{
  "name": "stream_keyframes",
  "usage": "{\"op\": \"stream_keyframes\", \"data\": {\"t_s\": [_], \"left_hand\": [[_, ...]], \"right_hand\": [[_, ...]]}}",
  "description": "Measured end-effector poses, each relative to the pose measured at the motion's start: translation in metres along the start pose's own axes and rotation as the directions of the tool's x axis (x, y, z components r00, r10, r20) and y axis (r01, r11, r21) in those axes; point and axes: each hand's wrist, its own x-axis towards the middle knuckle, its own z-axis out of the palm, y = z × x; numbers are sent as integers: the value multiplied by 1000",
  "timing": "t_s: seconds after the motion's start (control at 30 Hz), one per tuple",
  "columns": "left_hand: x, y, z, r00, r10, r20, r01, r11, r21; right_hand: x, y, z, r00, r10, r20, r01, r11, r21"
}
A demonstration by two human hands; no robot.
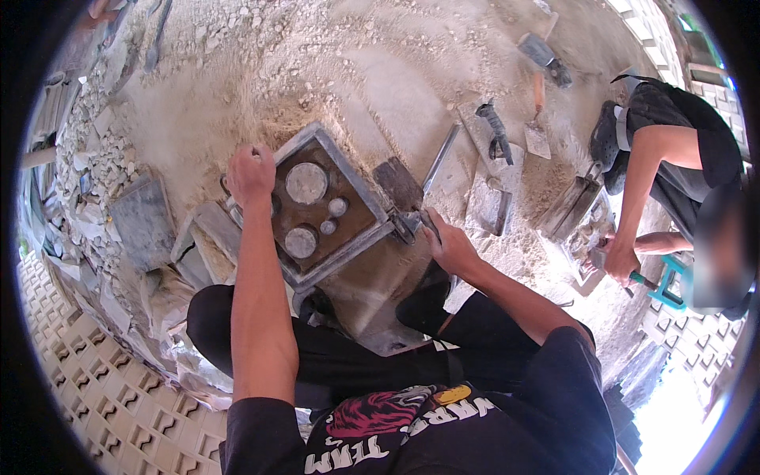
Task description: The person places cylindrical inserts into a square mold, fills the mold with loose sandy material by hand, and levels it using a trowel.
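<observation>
Holding the frame (343,253) by its corner fitting (406,225)

My right grip (453,249) is curled in on the fitting, fingers wrapped about its dark end. My left grip (252,172) is balled up over the opposite side of the frame; I cannot tell whether it pinches anything, nor whether it touches the rim or hangs just above it.

The frame lies between my two grips, set cornerwise to me, with a brown bed (354,225) inside. Just right of my left grip sits the big disc (306,184); below it and to the right, the medium disc (301,241). Between these and my right grip are two small discs (338,207). Something shows past my left wrist, too covered to name.

As I judge it, the setting-out is done: the walls stand round the bed, the surface looks fairly even, and the discs sit apart from each other. Their tops are bare and the rim stands above the bed, so any covering or filling looks undone. Whether the fitting is fastened, I cannot tell.

Well left of my left grip leans a grey slab (142,222). Just above and left of my right grip lies a dark plate (398,184), above it a bar (442,158), and farther up and right a trowel (537,137). Well right of it, a co-worker's hand (622,260) is busy.
</observation>
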Motion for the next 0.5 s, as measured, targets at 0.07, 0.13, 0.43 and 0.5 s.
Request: {"op": "stream_keyframes", "data": {"t_s": [0.07, 0.13, 0.43, 0.5], "left_hand": [[0, 0, -1, 999, -32, -6, 32, 999, 4], [0, -4, 2, 1000, -2, -15, 2, 1000, -12], [-1, -10, 8, 999, 39, -36, -39, 999, 5], [-2, -6, 4, 998, 43, -35, -43, 999, 12]], "right_hand": [[15, -4, 0, 997, -58, -54, 58, 998, 3], [22, 1, 1, 994, -88, -71, 86, 996, -25], [19, 15, -3, 989, -145, 11, 146, 986, -79], [30, 14, -3, 988, -153, 4, 153, 982, -108]]}}
